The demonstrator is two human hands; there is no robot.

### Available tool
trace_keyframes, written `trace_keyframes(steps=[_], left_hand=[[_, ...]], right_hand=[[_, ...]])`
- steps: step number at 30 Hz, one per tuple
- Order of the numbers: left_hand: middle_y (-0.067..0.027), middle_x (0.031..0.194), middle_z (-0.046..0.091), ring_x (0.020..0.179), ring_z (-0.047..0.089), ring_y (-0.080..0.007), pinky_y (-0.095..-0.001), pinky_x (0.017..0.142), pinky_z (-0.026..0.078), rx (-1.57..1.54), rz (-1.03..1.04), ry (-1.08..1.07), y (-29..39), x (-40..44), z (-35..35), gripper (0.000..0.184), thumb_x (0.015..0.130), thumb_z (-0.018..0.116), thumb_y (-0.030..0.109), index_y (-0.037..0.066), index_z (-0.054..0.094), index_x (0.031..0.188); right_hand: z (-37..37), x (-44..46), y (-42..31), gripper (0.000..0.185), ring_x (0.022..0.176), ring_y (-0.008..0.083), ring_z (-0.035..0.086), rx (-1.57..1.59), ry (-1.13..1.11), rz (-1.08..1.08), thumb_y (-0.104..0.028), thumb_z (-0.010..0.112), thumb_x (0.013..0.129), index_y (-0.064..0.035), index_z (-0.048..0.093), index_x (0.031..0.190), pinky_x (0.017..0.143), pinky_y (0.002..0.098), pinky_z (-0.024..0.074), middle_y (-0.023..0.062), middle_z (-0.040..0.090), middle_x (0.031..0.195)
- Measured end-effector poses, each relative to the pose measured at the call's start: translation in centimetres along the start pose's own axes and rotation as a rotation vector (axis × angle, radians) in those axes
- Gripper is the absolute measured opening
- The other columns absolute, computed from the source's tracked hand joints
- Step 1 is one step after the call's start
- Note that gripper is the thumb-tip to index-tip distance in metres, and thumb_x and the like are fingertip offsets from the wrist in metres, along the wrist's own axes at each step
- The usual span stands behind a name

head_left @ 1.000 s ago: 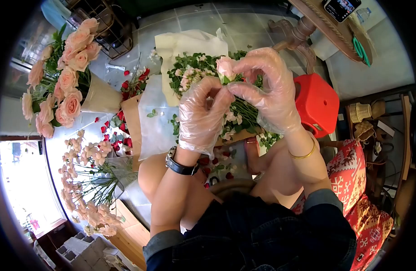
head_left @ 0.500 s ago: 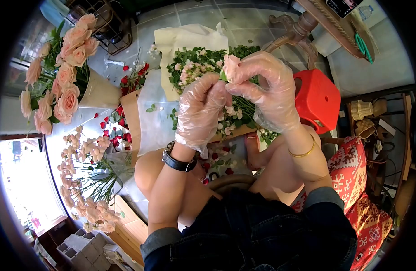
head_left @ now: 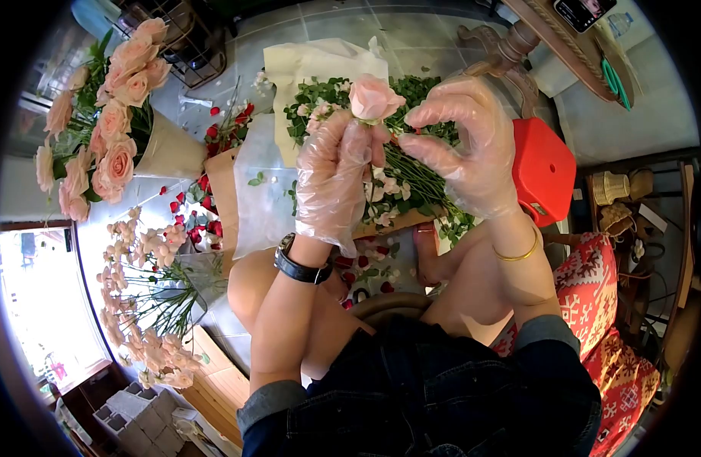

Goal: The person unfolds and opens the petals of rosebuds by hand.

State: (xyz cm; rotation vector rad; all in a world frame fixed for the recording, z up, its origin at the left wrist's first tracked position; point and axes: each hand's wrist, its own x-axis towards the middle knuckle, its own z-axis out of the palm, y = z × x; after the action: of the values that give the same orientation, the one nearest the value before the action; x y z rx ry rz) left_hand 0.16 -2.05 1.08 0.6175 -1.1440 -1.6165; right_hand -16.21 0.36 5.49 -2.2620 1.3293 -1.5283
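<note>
Both hands wear clear plastic gloves. My left hand [head_left: 334,171] is closed around the base of a pale pink rose [head_left: 374,99], whose bloom stands above the fingers. To its right, my right hand [head_left: 468,145] is off the flower, thumb and fingers spread apart with nothing between them. Beneath the hands lies a bunch of small pink and white flowers with green stems [head_left: 411,171], resting on cream wrapping paper [head_left: 289,68]. The lower part of the held rose is hidden by my left hand.
At the left stand a bucket [head_left: 168,148] of large pink roses [head_left: 114,122] and a bunch of pale flowers [head_left: 156,350]. Red petals [head_left: 206,202] are scattered on the floor. A red stool [head_left: 545,171] is at the right, near a wooden table [head_left: 571,46] holding a phone [head_left: 583,11].
My right hand has let go of the rose and moved right, its fingers parting. The rose, in my left hand, now has its bloom more exposed and shifted slightly left.
</note>
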Motion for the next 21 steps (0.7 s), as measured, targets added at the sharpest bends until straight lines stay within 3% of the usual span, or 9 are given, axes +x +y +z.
trace_keyframes(steps=[9, 11, 15, 17, 21], left_hand=[[0.0017, 0.070, 0.054, 0.059, 0.045, -0.0030, -0.0186, 0.051, 0.038, 0.108, -0.049, 0.062, -0.1, -0.3, 0.8, 0.017, 0.093, 0.049, 0.016, 0.003, 0.055, 0.085], [-0.0002, 0.076, 0.055, 0.065, 0.048, -0.0060, -0.0193, 0.054, 0.038, 0.173, 0.012, -0.029, -0.9, -0.3, -0.1, 0.021, 0.092, 0.052, 0.020, 0.004, 0.054, 0.106], [0.0001, 0.078, 0.055, 0.063, 0.043, -0.0053, -0.0195, 0.053, 0.034, 0.228, 0.040, -0.049, -1.0, -0.3, -0.2, 0.023, 0.092, 0.052, 0.020, 0.003, 0.054, 0.107], [0.0016, 0.071, 0.052, 0.064, 0.043, -0.0051, -0.0206, 0.058, 0.038, 0.134, 0.003, -0.040, -0.2, -0.4, 0.3, 0.020, 0.093, 0.050, 0.018, 0.001, 0.054, 0.084], [0.0016, 0.073, 0.052, 0.067, 0.042, -0.0047, -0.0199, 0.060, 0.038, 0.100, -0.022, -0.118, 0.2, -0.3, 0.3, 0.020, 0.093, 0.050, 0.019, 0.002, 0.055, 0.084]], right_hand=[[1.6, -0.2, -0.8, 0.021, 0.075, 0.0239, 0.057, -0.018, -0.006, 0.109, -0.007, 0.074, 0.065, -0.0070, 0.060, 0.081, 0.066, 0.0300, 0.0466, 0.0065, 0.057, 0.080], [1.6, -0.5, -0.6, 0.019, 0.074, 0.0247, 0.057, -0.052, -0.005, 0.105, -0.007, 0.073, 0.066, -0.0064, 0.060, 0.080, 0.065, 0.0301, 0.0465, 0.0072, 0.057, 0.080], [1.1, -0.3, -0.4, 0.015, 0.073, 0.0250, 0.057, -0.049, -0.040, 0.117, -0.007, 0.070, 0.069, -0.0050, 0.059, 0.079, 0.065, 0.0302, 0.0463, 0.0075, 0.057, 0.079], [0.6, 0.0, -0.3, 0.015, 0.072, 0.0241, 0.057, -0.008, -0.061, 0.122, -0.007, 0.070, 0.069, -0.0047, 0.059, 0.079, 0.065, 0.0300, 0.0462, 0.0071, 0.057, 0.079], [0.1, 0.1, 0.0, 0.014, 0.072, 0.0219, 0.057, 0.113, -0.116, 0.145, -0.008, 0.069, 0.071, -0.0051, 0.059, 0.080, 0.066, 0.0295, 0.0455, 0.0064, 0.058, 0.079]])
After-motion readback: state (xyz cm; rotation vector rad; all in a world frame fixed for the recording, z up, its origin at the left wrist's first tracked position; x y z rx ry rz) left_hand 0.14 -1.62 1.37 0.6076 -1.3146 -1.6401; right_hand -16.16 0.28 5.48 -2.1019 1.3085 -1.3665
